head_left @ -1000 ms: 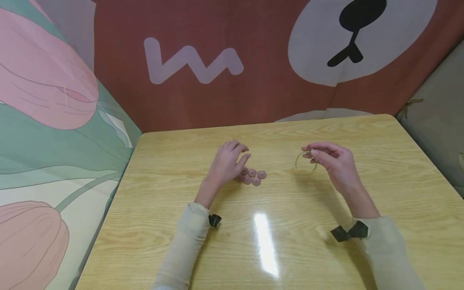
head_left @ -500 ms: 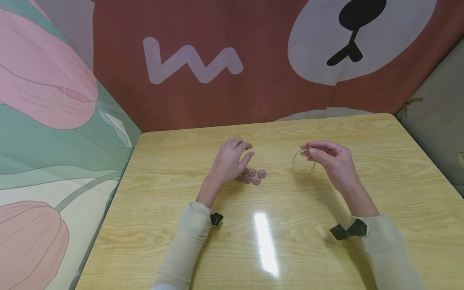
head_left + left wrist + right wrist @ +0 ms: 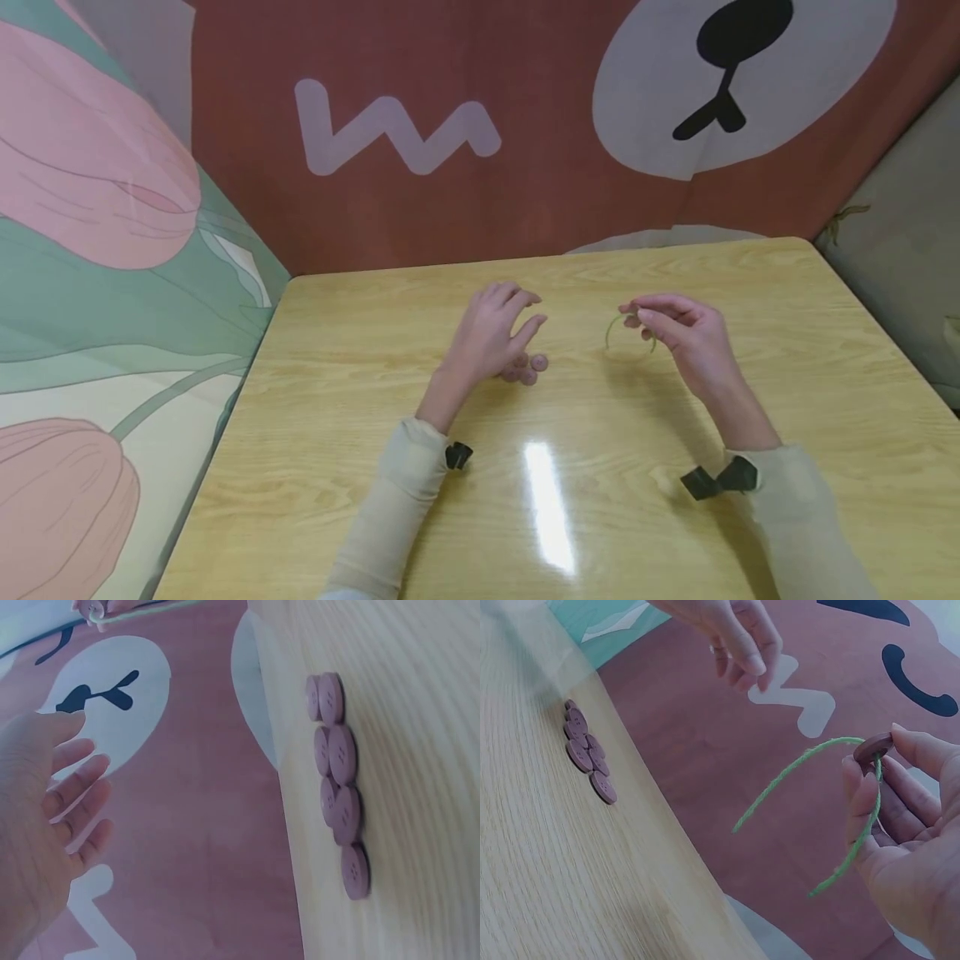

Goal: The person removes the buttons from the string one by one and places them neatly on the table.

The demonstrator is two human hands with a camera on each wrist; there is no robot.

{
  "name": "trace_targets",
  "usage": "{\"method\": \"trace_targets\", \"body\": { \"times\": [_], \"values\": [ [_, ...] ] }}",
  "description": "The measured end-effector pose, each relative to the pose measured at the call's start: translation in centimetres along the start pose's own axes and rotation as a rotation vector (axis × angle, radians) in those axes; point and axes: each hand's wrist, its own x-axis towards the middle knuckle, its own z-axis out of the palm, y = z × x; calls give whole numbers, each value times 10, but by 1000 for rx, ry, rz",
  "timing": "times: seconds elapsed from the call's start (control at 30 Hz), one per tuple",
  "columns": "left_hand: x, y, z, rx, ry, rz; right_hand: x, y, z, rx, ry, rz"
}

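Note:
My right hand [image 3: 686, 333] pinches a brown button [image 3: 874, 747] between thumb and fingertips, raised above the table. A green string [image 3: 780, 781] passes through the button, and its two ends hang down on either side. In the head view the string [image 3: 609, 332] shows as a thin arc by the fingertips. My left hand [image 3: 491, 329] is held over the table with its fingers loosely bent and nothing in them. Below it lie several brown four-hole buttons [image 3: 346, 814], grouped close together, some overlapping in the left wrist view. The left hand partly covers them in the head view.
The light wood-grain table [image 3: 337, 500] has its far edge against a red cloth [image 3: 540, 192] printed with a cartoon face. A flower-printed cloth [image 3: 67, 333] hangs along the left side. Black wrist mounts [image 3: 720, 478] sit at the sleeves.
My left hand has moved right, toward the right hand, and covers more of the buttons in the head view. The right hand keeps its pinch and has barely moved.

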Motion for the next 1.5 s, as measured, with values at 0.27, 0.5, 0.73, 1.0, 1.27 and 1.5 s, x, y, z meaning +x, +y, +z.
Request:
{"method": "trace_targets", "body": {
  "times": [0.27,0.5,0.73,1.0,1.27,1.5],
  "values": [
    [5,10,2,17,11,24,0,0,2,-12,-4,27],
    [10,17,5,22,8,31,0,1,4,8,-20,17],
    [14,24,8,30,63,99,0,3,5,-13,-18,18],
    [19,32,17,46,124,210,0,4,6,-31,-35,18],
    [23,45,24,-5,99,247,-1,4,8,-35,-37,23],
    [25,50,29,-23,106,235,-1,3,12,12,-36,28]
  ]
}}
